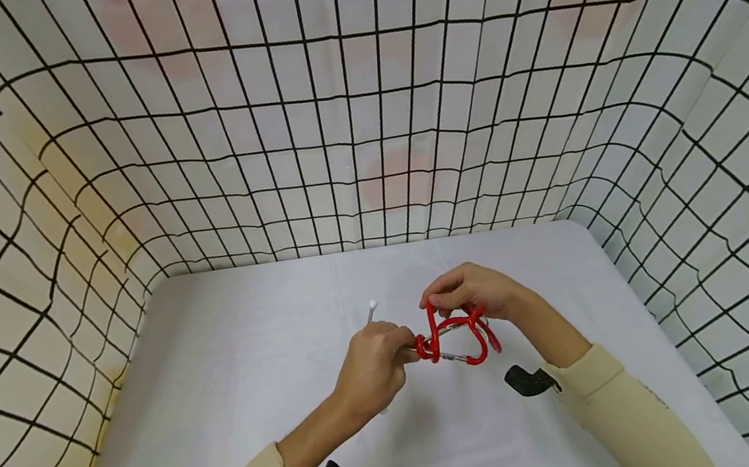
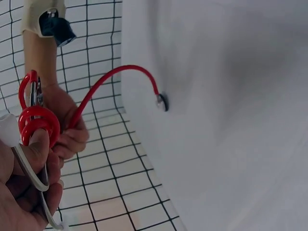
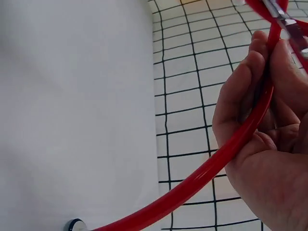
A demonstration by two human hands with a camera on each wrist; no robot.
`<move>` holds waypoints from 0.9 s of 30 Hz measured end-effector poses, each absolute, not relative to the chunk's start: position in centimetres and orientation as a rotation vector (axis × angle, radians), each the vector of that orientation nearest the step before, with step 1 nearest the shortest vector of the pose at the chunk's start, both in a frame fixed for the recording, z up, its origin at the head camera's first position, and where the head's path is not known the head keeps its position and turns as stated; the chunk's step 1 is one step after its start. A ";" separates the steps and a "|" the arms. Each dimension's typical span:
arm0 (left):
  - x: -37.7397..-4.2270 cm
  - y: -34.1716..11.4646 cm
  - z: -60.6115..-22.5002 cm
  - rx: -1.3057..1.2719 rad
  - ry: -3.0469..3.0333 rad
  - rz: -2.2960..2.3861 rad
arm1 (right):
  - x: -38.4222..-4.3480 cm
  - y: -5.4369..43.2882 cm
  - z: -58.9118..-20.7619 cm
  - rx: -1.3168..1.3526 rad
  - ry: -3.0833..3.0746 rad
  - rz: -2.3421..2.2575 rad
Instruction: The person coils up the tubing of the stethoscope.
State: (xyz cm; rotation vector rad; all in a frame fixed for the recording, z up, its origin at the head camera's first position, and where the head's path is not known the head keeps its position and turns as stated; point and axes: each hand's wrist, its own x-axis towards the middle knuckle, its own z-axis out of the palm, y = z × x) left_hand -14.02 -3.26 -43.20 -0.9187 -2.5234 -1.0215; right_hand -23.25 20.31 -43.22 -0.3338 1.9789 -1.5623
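Observation:
A stethoscope (image 1: 481, 345) with glossy red tubing is held in the air between both hands. My left hand (image 1: 377, 362) grips it near its metal ear tubes (image 2: 29, 169), and one white ear tip (image 1: 373, 304) pokes out above that hand. Beside the left thumb the red tubing is looped round itself in a coil (image 2: 39, 120). My right hand (image 1: 476, 291) pinches a length of red tube (image 3: 211, 168) between thumb and fingers. From there the tube curves away to the chest piece (image 2: 163, 102), which hangs free. Fingers partly hide the coil's inside.
A white-covered table (image 1: 232, 351) lies beneath the hands. Black wire mesh (image 1: 360, 139) stands round its back and both sides, with pale cloth behind. Black wrist-worn pieces (image 1: 529, 380) sit by each beige sleeve (image 1: 624, 398).

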 end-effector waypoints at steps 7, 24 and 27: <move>-14.8 -3.2 -42.6 -0.829 -2.474 -1.049 | -23.1 20.5 -44.9 -0.205 1.797 -1.726; -17.1 -4.9 -43.0 -0.717 -2.461 -1.007 | -21.3 17.4 -46.2 -0.135 1.798 -1.684; -17.8 -5.6 -43.1 -0.651 -2.449 -0.999 | -20.9 16.9 -45.8 -0.145 1.902 -1.586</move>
